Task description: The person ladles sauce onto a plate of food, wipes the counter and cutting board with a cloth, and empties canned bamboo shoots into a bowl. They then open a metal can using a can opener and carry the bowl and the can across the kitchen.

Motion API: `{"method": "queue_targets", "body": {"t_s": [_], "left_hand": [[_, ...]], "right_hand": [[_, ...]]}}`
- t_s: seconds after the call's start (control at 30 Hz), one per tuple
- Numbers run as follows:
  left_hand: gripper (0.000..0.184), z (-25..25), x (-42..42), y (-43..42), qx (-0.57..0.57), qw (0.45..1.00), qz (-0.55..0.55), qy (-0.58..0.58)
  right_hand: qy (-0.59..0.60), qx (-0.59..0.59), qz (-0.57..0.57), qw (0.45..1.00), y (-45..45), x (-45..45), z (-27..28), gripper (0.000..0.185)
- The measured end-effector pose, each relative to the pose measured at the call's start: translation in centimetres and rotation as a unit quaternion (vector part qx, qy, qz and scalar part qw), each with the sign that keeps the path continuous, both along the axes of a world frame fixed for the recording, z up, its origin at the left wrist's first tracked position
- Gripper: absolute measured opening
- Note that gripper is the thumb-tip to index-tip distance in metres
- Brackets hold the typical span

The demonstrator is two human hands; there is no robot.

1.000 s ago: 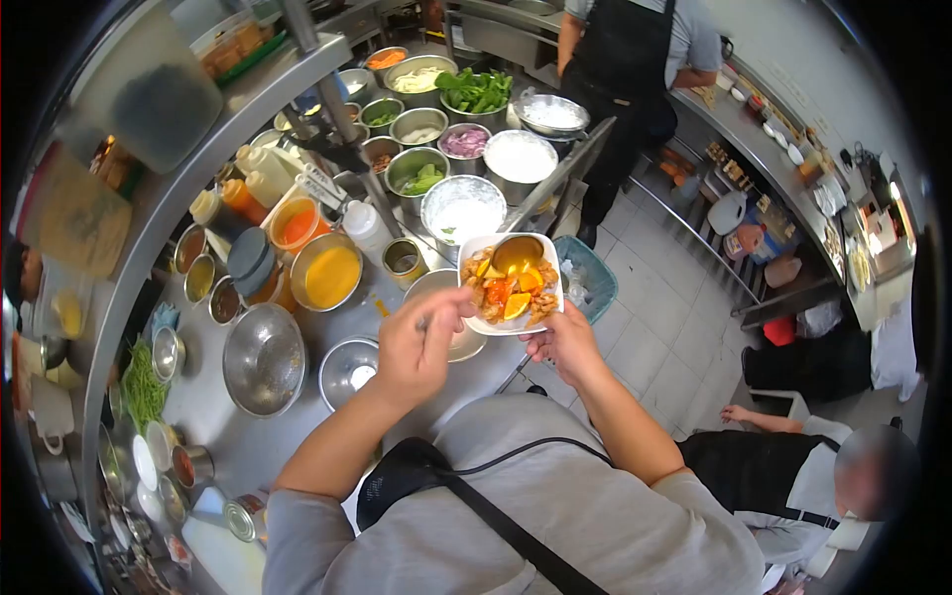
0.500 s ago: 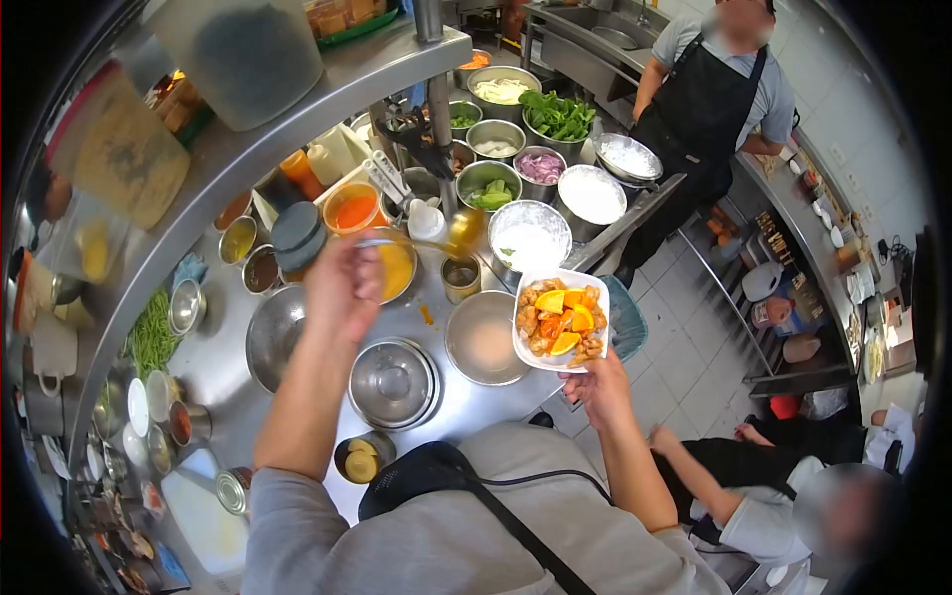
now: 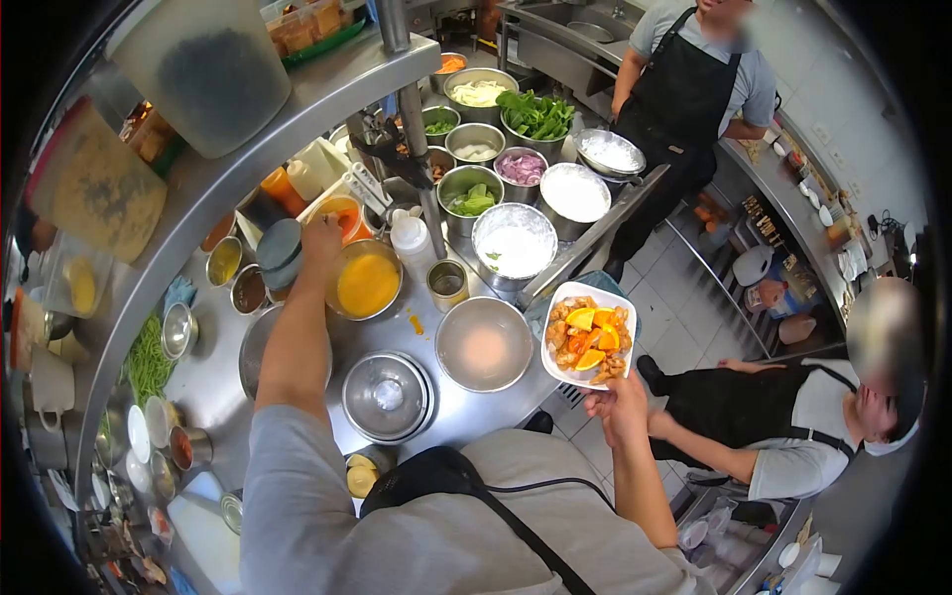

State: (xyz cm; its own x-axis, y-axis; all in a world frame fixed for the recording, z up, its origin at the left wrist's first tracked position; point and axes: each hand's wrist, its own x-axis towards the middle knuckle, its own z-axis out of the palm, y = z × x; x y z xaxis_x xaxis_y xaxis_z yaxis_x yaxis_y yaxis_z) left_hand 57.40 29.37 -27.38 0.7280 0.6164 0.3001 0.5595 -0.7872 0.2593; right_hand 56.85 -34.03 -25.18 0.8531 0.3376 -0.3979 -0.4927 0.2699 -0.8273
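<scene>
My right hand grips the edge of a square white bowl, held level beyond the counter's right edge. Browned, glazed pieces fill it, topped with orange slices. My left hand is stretched forward, closed, at the near rim of a tub of orange-red sauce. What its fingers hold is hidden from above. Just right of that wrist stands a bowl of yellow-orange sauce. A lidded grey container is to its left.
Stacked steel bowls, a bowl of cloudy liquid and an open can stand near me. Beyond are a white powder bowl and tubs of vegetables. A steel shelf overhangs the left. Two aproned people stand to the right.
My left hand has moved forward and left, from above the yellow sauce to the orange-red tub. The ladle seen before is out of sight. The white bowl has shifted right and slightly nearer me.
</scene>
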Motion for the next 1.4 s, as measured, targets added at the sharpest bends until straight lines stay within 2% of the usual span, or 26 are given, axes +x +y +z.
{"method": "queue_targets", "body": {"t_s": [0.03, 0.07, 0.1, 0.13, 0.17, 0.2, 0.23, 0.3, 0.4, 0.5, 0.63, 1.03, 1.1, 1.23, 1.27, 1.3, 1.4], "left_hand": [[0.028, -3.1, 0.7, 2.9, -0.001, 1.0, -0.002, -0.002], [0.027, -7.0, 1.4, 7.1, -0.113, 0.989, 0.011, -0.097], [0.025, -8.9, 1.7, 9.2, -0.223, 0.956, 0.025, -0.189], [0.025, -8.4, 1.3, 9.1, -0.222, 0.956, 0.026, -0.19], [0.022, -6.9, 0.4, 8.6, -0.42, 0.844, 0.07, -0.327], [0.02, -5.4, -0.6, 8.0, -0.587, 0.671, 0.108, -0.441], [0.02, -4.0, -1.6, 7.1, -0.584, 0.671, 0.109, -0.443], [0.021, -1.4, -3.1, 5.1, -0.595, 0.631, 0.115, -0.484], [0.02, 1.8, -4.2, 2.8, -0.546, 0.667, 0.139, -0.487], [0.02, 2.8, -5.5, 2.0, -0.549, 0.676, 0.136, -0.472], [0.018, 2.5, -6.4, 2.1, -0.557, 0.661, 0.137, -0.484], [0.021, 2.9, -7.6, -0.6, -0.567, 0.686, 0.089, -0.447], [0.021, 3.3, -7.7, -1.4, -0.585, 0.668, 0.086, -0.452], [0.021, 5.7, -8.3, -2.8, -0.575, 0.674, 0.062, -0.458], [0.02, 6.6, -8.4, -2.8, -0.556, 0.692, 0.051, -0.458], [0.02, 7.9, -8.4, -3.7, -0.537, 0.708, 0.04, -0.457], [0.025, 12.6, -9.3, -7.2, -0.528, 0.712, 0.052, -0.46]], "right_hand": [[-0.002, -0.001, -0.002, 1.0, -0.2, -0.1, -0.1, 0.039], [-0.002, 0.0, -0.008, 1.0, -0.4, -0.2, -0.2, 0.038], [-0.003, 0.0, -0.014, 1.0, -0.6, -0.3, -0.2, 0.037], [-0.003, 0.001, -0.012, 1.0, -0.8, -0.4, -0.1, 0.037], [-0.002, -0.004, -0.016, 1.0, -0.8, -0.5, 0.1, 0.037], [0.0, -0.007, -0.02, 1.0, -0.9, -0.6, 0.3, 0.036], [-0.001, -0.005, -0.017, 1.0, -1.0, -0.6, 0.2, 0.036], [0.001, -0.007, -0.019, 1.0, -1.2, -0.5, 0.0, 0.036], [-0.006, -0.012, -0.007, 1.0, -1.3, -0.5, -0.1, 0.036], [-0.005, -0.017, -0.004, 1.0, -1.1, -0.6, 0.1, 0.036], [-0.006, -0.013, 0.004, 1.0, -1.0, -0.9, -0.1, 0.036], [0.004, -0.023, 0.011, 1.0, -1.7, -1.3, -0.8, 0.037], [-0.002, -0.02, 0.015, 1.0, -1.8, -1.4, -0.7, 0.037], [0.004, -0.025, 0.006, 1.0, -1.9, -1.4, -0.5, 0.035], [0.003, -0.022, 0.007, 1.0, -1.9, -1.4, -0.4, 0.035], [0.002, -0.02, 0.008, 1.0, -1.9, -1.3, -0.3, 0.034], [0.0, -0.015, 0.013, 1.0, -2.0, -1.1, -0.5, 0.033]]}}
